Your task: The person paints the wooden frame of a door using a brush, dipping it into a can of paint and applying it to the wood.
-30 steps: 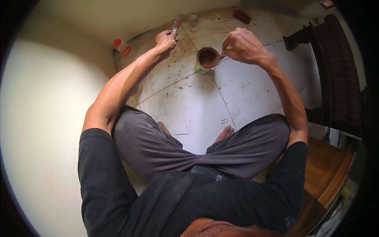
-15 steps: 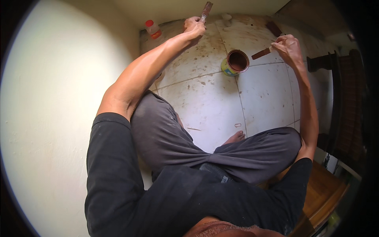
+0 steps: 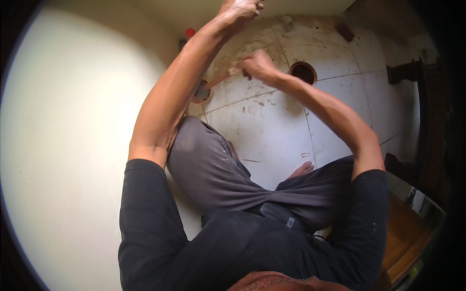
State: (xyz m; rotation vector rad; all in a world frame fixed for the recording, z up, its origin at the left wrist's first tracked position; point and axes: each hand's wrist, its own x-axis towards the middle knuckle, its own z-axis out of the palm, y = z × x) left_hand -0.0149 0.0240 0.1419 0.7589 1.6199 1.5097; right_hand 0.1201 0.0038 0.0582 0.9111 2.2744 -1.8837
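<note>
Right hand [image 3: 259,67]: one, over the floor [image 3: 257,133], fingers clamped on the pale end of the brush; blurred.

Brush [image 3: 219,81]: one, flat, brown, slanting down and left from the right hand; tip at the bowl, contact with its rim cannot be told.

Bowl [image 3: 208,100]: one, round, pinkish rim, greyish inside; on the floor, beyond the left side of the trousers, partly hidden by the left forearm [image 3: 179,89].

Left hand [image 3: 242,7]: one, at the upper edge and cut by it, fingers curled; whether they are clamped on anything cannot be told.

Can [image 3: 314,73]: one, round, open, brown rim, dark brown inside; on the floor, just beyond the right forearm [image 3: 323,105], which covers part of its near side.

Bottle [image 3: 190,33]: one, red cap; near the wall [image 3: 77,145], mostly behind the left forearm.

Block [image 3: 344,31]: one, reddish brown, on the floor, well beyond the can.

Cup [image 3: 286,22]: one, whitish, small, at the far side of the floor; details blurred.

Loop [image 3: 305,154]: one, pinkish, thin, near a bare foot [image 3: 303,169].

Strip [image 3: 251,160]: one, thin, brownish, flat on the floor between the legs.

Floor: pale tiles, dark joints, brown stains thickest toward the far side.

Furniture [image 3: 429,136]: dark brown, at right.

Woodwork [image 3: 405,235]: orange-brown, lower right.

Clothing: black shirt [image 3: 281,247]; grey trousers [image 3: 208,162], knees spread.
</note>
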